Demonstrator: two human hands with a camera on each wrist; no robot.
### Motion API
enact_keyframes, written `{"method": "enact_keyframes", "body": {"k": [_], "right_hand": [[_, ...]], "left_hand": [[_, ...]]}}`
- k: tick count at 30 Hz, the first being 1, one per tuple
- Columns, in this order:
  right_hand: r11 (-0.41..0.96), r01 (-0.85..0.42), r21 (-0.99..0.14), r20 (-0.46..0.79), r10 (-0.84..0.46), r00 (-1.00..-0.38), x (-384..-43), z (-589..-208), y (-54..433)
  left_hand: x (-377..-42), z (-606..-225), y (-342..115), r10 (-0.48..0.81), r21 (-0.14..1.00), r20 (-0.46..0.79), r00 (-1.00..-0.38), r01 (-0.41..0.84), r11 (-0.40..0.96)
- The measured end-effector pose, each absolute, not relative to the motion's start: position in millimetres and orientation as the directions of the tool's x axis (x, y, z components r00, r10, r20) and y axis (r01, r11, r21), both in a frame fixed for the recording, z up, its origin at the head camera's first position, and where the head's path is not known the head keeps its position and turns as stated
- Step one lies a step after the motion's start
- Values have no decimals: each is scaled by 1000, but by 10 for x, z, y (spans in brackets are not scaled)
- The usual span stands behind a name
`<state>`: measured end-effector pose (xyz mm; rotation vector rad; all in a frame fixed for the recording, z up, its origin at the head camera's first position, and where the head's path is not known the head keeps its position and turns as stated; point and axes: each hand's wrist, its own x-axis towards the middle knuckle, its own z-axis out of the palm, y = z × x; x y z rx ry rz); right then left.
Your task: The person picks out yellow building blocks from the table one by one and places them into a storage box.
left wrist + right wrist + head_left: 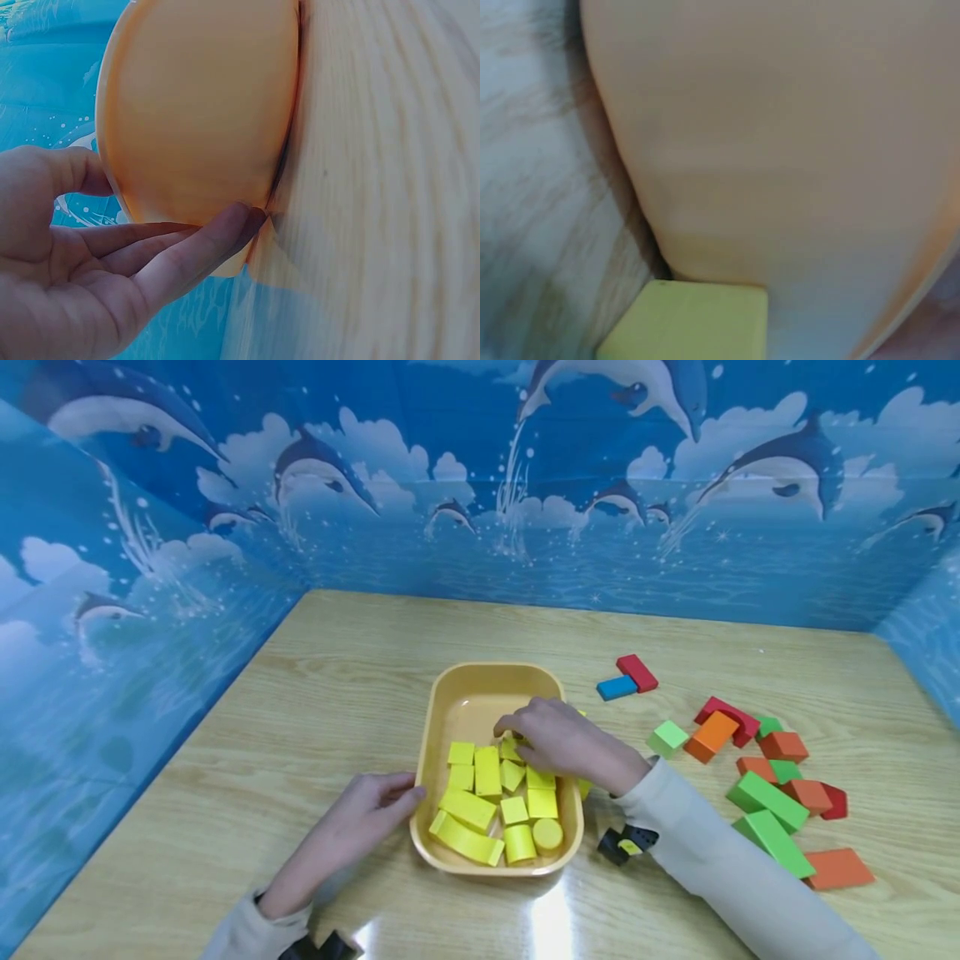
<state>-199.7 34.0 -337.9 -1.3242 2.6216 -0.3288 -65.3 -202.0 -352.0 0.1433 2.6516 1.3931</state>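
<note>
A yellow-orange plastic tray stands on the wooden table, with several yellow blocks of different shapes in its near and middle part. My left hand holds the tray's left side; in the left wrist view its thumb hooks over the rim while the other fingers lie on the outer wall. Reaching over the right rim, my right hand has its bent fingers and thumb about a yellow block inside the tray. The right wrist view shows the outer tray wall and a yellow block beside it.
On the right lie loose green, orange and red blocks, several in a cluster near my right sleeve. A blue block and a red block touch behind them. A dolphin-print curtain borders the table.
</note>
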Motion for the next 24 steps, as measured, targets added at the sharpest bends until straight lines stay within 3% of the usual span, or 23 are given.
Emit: {"method": "enact_keyframes", "body": {"k": [18,24], "right_hand": [[532,-782,-324,-43,-834,-549,-1995,-3374,420],[483,-784,-390,40,-842,-538,-2013,-3363,487]], "left_hand": [[-661,-3523,-2012,152,822,-90,-984,12,569],[-667,-3529,-2014,160,817,-87,-983,22,576]]}}
